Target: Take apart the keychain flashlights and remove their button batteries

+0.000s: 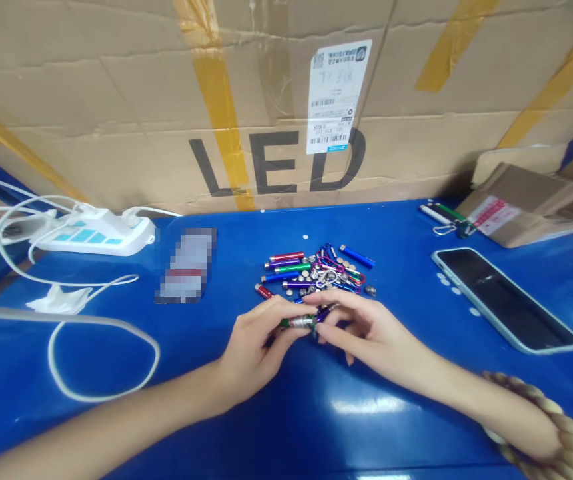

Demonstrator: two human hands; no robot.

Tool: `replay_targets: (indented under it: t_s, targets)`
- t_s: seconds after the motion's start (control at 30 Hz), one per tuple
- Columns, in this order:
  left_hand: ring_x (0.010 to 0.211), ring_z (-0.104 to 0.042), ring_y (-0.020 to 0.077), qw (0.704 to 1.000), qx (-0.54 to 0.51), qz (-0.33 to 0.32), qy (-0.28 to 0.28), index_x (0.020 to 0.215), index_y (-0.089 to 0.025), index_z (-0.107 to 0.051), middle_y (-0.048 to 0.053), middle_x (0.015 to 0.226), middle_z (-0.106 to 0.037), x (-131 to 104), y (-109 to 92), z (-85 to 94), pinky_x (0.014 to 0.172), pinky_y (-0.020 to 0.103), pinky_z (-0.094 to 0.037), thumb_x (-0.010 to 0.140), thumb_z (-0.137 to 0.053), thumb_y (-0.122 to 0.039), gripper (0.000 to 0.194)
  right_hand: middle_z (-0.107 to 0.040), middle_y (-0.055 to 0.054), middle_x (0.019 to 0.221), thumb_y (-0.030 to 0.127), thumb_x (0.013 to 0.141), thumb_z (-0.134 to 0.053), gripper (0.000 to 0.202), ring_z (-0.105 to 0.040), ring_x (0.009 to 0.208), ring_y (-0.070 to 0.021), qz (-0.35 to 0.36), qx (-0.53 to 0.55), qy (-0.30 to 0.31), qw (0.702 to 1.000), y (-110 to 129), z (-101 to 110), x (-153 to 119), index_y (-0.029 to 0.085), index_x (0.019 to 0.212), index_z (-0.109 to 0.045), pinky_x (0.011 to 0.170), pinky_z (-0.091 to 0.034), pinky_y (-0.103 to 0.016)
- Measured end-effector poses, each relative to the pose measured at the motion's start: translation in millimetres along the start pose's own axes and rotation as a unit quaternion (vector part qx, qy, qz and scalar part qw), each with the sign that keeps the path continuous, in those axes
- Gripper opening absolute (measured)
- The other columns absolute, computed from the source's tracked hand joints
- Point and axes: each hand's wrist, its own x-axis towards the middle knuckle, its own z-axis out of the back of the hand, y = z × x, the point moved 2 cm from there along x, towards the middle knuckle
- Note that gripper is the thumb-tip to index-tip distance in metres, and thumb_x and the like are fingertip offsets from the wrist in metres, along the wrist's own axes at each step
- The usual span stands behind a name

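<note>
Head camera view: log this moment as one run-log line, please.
left hand: holding green-and-silver tube | right hand: at its silver end | beyond hands: coloured tubes, carabiner clips | right: phone on blue table

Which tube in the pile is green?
The green tube between a purple tube and a blue tube; other tubes there look red, blue or purple.

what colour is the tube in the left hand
The tube is green, silvery at one end; head view.
</note>
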Motion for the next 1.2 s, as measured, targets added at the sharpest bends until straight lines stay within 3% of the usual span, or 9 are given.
replay_targets:
  t_s: [0.1,0.23,0.5,0.7,0.83,1.07,1.2]
  targets:
    - [0.071,-0.063,0.0152,1.000,0.007,-0.023,0.012,0.102,-0.018,-0.062,0.005,0.081,-0.068,2,-4,0.9,0.065,0.024,-0.051,0.094,-0.049,-0.022,0.016,-0.064,-0.003,0.077,0.032,0.079,-0.065,0.023,-0.059,0.058,-0.0092,-0.006,-0.005,0.004,1.000,3,-1,-1,0.017,0.097,-0.068,0.040,-0.047,-0.014]
    - [0.071,-0.061,0.0134,0.999,0.016,-0.029,0.006,0.104,-0.019,-0.060,0.003,0.081,-0.067,2,-5,0.8,0.064,0.021,-0.050,0.092,-0.050,-0.018,0.015,-0.062,0.001,0.056,0.035,0.073,-0.072,0.021,-0.055,0.046,-0.0076,-0.075,0.046,0.038,0.995,4,-4,-3,0.015,0.076,-0.067,0.037,-0.044,-0.013]
    - [0.081,-0.062,0.0128,1.000,0.010,0.014,-0.017,0.109,-0.020,-0.055,0.003,0.093,-0.064,-2,-1,-0.7,0.070,0.020,-0.050,0.090,-0.049,-0.011,0.022,-0.060,0.002,0.055,0.034,0.076,-0.069,0.020,-0.055,0.044,-0.0064,-0.015,0.072,-0.044,0.996,0,4,-2,0.015,0.081,-0.066,0.038,-0.045,-0.013]
    - [0.073,-0.059,0.0122,0.999,-0.029,-0.029,-0.018,0.106,-0.018,-0.057,0.003,0.082,-0.061,0,-1,-2.9,0.065,0.021,-0.050,0.089,-0.052,-0.008,0.021,-0.060,0.002,0.055,0.030,0.076,-0.069,0.016,-0.053,0.042,-0.0067,0.042,0.010,-0.089,0.995,4,5,-4,0.015,0.078,-0.068,0.040,-0.046,-0.015]
    - [0.067,-0.058,0.0126,0.999,-0.002,-0.032,-0.019,0.100,-0.016,-0.058,0.003,0.075,-0.062,2,-1,-3.5,0.061,0.022,-0.048,0.088,-0.053,-0.009,0.014,-0.062,0.001,0.055,0.028,0.075,-0.069,0.014,-0.054,0.043,-0.0075,0.064,-0.040,-0.123,0.990,7,7,-5,0.014,0.076,-0.069,0.041,-0.046,-0.017]
    - [0.059,-0.055,0.0114,0.995,0.031,-0.063,-0.076,0.088,-0.017,-0.056,0.001,0.067,-0.061,-1,-2,-2.8,0.053,0.021,-0.044,0.086,-0.060,-0.013,0.006,-0.059,0.002,0.052,0.027,0.073,-0.069,0.013,-0.050,0.041,-0.0070,0.048,-0.018,-0.130,0.990,6,6,-3,0.014,0.074,-0.068,0.039,-0.043,-0.016]
    - [0.062,-0.056,0.0124,0.995,0.016,-0.084,-0.045,0.087,-0.016,-0.055,0.002,0.068,-0.060,-1,-2,-2.5,0.057,0.022,-0.045,0.088,-0.057,-0.015,0.003,-0.058,0.002,0.052,0.025,0.074,-0.068,0.011,-0.050,0.041,-0.0068,0.052,-0.025,-0.133,0.989,4,7,-5,0.014,0.077,-0.068,0.039,-0.042,-0.016]
